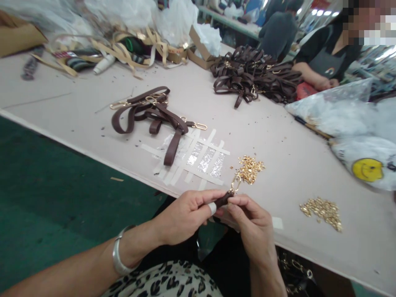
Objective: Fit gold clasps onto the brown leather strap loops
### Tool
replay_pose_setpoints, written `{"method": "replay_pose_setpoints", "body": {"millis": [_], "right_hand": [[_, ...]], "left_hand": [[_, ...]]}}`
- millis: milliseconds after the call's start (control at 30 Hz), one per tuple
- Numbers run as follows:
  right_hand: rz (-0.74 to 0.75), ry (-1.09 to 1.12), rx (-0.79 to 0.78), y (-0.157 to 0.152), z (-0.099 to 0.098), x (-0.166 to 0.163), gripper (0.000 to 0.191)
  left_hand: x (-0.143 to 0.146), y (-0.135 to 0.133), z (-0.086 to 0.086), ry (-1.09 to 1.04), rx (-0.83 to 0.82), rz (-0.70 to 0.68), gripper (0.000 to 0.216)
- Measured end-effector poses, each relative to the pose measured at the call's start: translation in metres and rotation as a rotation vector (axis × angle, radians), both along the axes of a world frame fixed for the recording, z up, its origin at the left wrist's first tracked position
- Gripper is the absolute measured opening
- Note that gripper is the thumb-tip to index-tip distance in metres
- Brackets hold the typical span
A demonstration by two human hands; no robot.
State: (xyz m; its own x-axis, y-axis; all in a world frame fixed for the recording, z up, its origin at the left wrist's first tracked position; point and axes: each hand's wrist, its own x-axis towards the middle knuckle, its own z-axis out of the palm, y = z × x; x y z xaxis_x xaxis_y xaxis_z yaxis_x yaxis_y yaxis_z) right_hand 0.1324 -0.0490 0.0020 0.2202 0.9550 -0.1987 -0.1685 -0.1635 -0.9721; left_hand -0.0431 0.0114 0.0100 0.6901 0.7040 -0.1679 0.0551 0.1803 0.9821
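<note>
Left fingers (206,196) and right fingers (243,201) pinch a brown strap (222,201), gold link (233,184) already on, gold fittings (250,169) loose beyond them.

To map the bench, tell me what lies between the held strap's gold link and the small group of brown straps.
In the head view, pale tape strips and clear plastic lie between the gold link and the brown straps.

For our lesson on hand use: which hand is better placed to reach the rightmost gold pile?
Probably the right hand: it is nearer the rightmost gold pile, while the left hand is farther off. Both are at the brown strap.
</note>
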Motion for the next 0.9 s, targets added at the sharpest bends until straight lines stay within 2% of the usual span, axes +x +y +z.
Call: {"method": "replay_pose_setpoints", "body": {"millis": [133,267,333,400,500,633,733,800,900], "right_hand": [[-0.021,0.07,0.007,-0.001,0.002,-0.003,0.018],[-0.084,0.05,0.047,-0.006,0.001,-0.003,0.025],[-0.098,-0.001,0.062,-0.011,0.001,-0.001,0.024],[-0.089,-0.077,0.071,-0.016,0.002,0.005,0.021],[-0.121,-0.365,0.07,-0.023,0.002,0.036,0.021],[-0.39,-1.061,0.043,-0.029,0.002,0.115,0.029],[-0.415,-1.52,-0.051,-0.03,-0.001,0.167,0.031],[-0.383,-1.656,-0.092,-0.027,-0.004,0.186,0.031],[-0.368,-1.701,-0.125,-0.023,-0.01,0.195,0.031]], "left_hand": [[-0.004,-0.003,-0.001,0.138,0.206,0.035,0.041],[-0.002,-0.006,-0.002,0.161,0.313,-0.021,0.045],[0.005,-0.009,-0.001,0.122,0.276,-0.063,0.046],[0.013,-0.012,-0.002,0.072,0.145,-0.083,0.046],[0.022,-0.014,-0.005,0.035,-0.034,-0.067,0.047],[0.022,-0.012,-0.003,0.088,0.014,-0.021,0.045],[0.02,-0.009,0.003,0.148,0.021,0.043,0.047],[0.02,-0.007,0.004,0.193,0.012,0.069,0.047],[0.021,-0.006,0.003,0.188,-0.023,0.074,0.04]]}}
